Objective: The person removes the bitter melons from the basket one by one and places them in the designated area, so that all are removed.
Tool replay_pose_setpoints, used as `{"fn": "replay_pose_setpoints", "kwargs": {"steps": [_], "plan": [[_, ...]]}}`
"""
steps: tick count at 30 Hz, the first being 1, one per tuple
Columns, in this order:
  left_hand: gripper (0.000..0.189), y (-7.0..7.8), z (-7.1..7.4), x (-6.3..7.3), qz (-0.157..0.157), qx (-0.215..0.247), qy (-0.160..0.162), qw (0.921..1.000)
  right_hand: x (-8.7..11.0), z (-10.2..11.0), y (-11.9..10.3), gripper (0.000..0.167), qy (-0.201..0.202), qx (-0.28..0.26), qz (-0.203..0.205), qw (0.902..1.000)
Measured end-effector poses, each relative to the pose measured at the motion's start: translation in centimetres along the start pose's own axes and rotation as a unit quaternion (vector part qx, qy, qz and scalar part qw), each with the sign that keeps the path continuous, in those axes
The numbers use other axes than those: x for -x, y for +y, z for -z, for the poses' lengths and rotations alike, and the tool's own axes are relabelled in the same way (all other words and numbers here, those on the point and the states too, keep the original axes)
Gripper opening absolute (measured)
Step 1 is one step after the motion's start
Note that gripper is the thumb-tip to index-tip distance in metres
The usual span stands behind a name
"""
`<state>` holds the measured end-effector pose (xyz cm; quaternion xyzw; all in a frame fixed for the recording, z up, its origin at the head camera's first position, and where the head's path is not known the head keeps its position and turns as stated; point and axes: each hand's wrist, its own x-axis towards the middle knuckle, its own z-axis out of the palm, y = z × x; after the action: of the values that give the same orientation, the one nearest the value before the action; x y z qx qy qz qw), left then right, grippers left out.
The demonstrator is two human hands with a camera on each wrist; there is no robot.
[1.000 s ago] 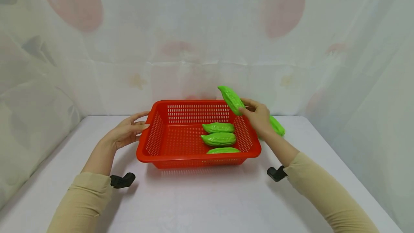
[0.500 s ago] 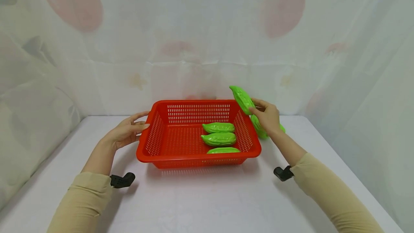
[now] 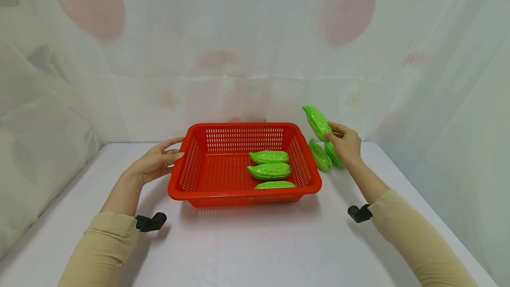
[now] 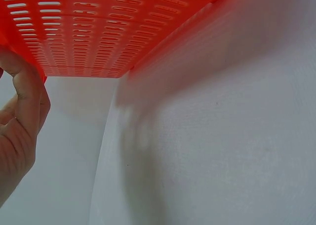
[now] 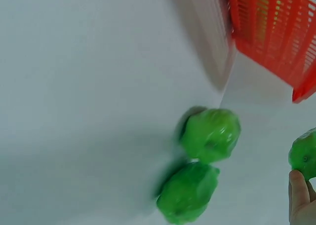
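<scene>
A red plastic basket [image 3: 245,194] with slotted walls stands on the table. My left hand [image 3: 157,161] holds its left rim; in the left wrist view, the fingers [image 4: 30,94] reach up to the basket's side. Between the thumb and fingers of my right hand [image 3: 347,146], a green bitter melon [image 3: 316,122] is pinched in the air, right of the basket, its pointed end up and to the left. Below it, two bitter melons lie side by side on the table, a nearer one [image 3: 320,156] and one partly behind my hand [image 3: 332,153].
Inside the basket, three bitter melons [image 3: 270,172] lie in its right half, the front one partly hidden by the rim. White table [image 3: 247,247] extends in front. A patterned curtain [image 3: 247,56] hangs behind and along the sides.
My right hand has moved to the right with the bitter melon, from over the basket's right rim to beyond it, uncovering the two on the table. The left hand and basket stay put.
</scene>
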<state>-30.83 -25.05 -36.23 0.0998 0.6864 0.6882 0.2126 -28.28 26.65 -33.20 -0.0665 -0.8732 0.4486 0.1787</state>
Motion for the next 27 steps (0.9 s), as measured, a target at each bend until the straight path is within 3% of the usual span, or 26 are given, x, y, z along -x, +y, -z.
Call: {"fn": "replay_pose_setpoints", "kwargs": {"steps": [27], "plan": [[0.072,-0.1,-0.1,-0.2,0.001,0.014,0.002,0.9999,-0.7,4.1,4.9,0.049,0.037,0.055,-0.070,0.9953]]}}
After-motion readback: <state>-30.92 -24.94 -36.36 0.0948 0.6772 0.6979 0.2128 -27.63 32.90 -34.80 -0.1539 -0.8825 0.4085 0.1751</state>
